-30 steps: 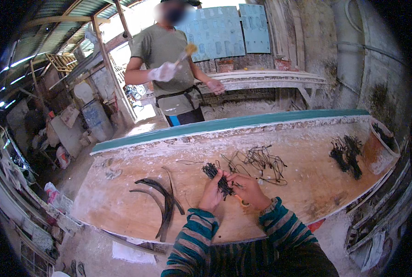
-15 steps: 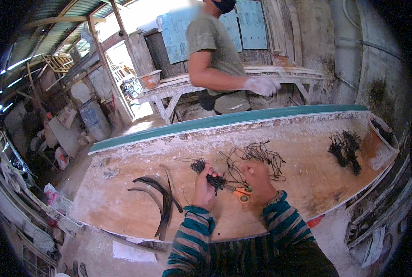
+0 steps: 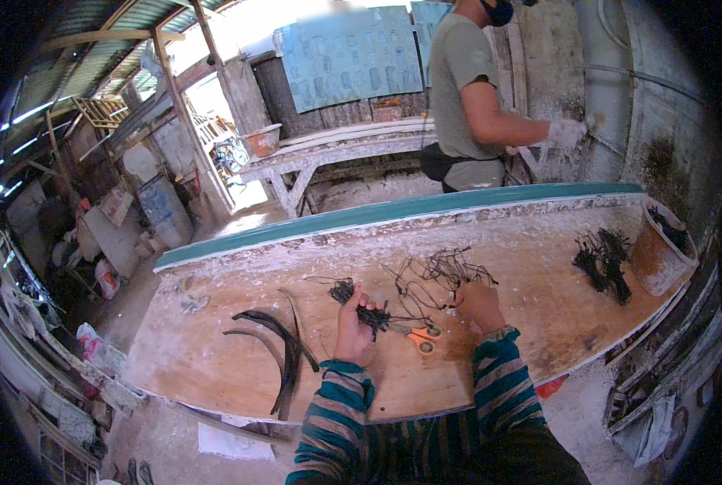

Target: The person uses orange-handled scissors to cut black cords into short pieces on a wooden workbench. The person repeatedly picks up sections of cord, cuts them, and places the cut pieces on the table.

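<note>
My left hand (image 3: 356, 323) is closed around a bundle of black cords (image 3: 375, 318), whose ends stick out on both sides of the fist. My right hand (image 3: 478, 305) is pinched at the near edge of a loose tangle of thin black cords (image 3: 446, 268) and seems to grip one of them; the fingertips are partly hidden. Between the two hands lies a pair of scissors with orange handles (image 3: 427, 340), its blades pointing toward the left fist. Several dark curved strips (image 3: 290, 364) rest on the wooden table (image 3: 207, 339) left of my left hand.
Two black cord bundles (image 3: 603, 263) lie at the table's right, beside a dusty orange bucket (image 3: 660, 255) holding dark material. A green raised edge (image 3: 393, 208) runs along the far side. Beyond it a person (image 3: 470, 105) with whitened gloves stands before a long bench (image 3: 353, 149).
My right hand has moved a little to the right, away from the scissors. My left hand keeps its hold almost in place. The person behind has moved to the right.
</note>
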Motion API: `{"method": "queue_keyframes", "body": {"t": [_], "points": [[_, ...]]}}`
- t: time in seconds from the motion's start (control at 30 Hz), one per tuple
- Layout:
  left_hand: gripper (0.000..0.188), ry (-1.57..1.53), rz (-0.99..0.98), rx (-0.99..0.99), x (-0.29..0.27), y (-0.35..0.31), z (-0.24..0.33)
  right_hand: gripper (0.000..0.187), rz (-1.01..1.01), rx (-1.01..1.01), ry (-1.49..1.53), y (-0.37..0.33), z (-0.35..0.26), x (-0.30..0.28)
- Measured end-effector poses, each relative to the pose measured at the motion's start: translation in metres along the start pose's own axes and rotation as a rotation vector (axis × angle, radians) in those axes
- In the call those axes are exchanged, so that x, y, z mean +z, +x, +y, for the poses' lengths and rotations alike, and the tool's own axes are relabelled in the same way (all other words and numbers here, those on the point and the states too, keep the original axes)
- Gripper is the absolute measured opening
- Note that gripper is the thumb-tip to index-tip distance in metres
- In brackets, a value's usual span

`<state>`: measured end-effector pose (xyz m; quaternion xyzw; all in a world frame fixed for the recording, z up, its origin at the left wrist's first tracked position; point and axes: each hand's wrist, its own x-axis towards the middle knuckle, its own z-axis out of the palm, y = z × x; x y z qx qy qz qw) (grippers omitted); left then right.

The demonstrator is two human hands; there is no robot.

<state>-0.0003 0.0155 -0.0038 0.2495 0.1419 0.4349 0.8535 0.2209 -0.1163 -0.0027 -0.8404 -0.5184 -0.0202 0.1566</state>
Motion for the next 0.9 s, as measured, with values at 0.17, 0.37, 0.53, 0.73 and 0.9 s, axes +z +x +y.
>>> {"method": "queue_keyframes", "body": {"t": [0.17,0.37,0.53,0.73,0.9], "points": [[0.021,0.052,-0.039,-0.030,0.002,-0.004,0.000,0.019,0.012,-0.008,0.197,-0.001,-0.004,-0.005],[0.021,0.143,-0.072,-0.098,0.007,-0.006,-0.009,0.020,0.193,-0.035,0.890,0.012,-0.016,0.002],[0.019,0.224,-0.083,-0.097,0.011,-0.013,-0.014,0.012,0.035,0.016,1.485,0.011,-0.028,-0.004],[0.018,0.250,-0.128,-0.087,0.007,-0.009,-0.022,0.009,0.095,-0.026,1.658,0.003,-0.052,0.002],[0.026,0.234,-0.125,-0.028,0.014,-0.014,-0.021,0.008,0.078,-0.154,1.327,-0.002,-0.066,0.021]]}}
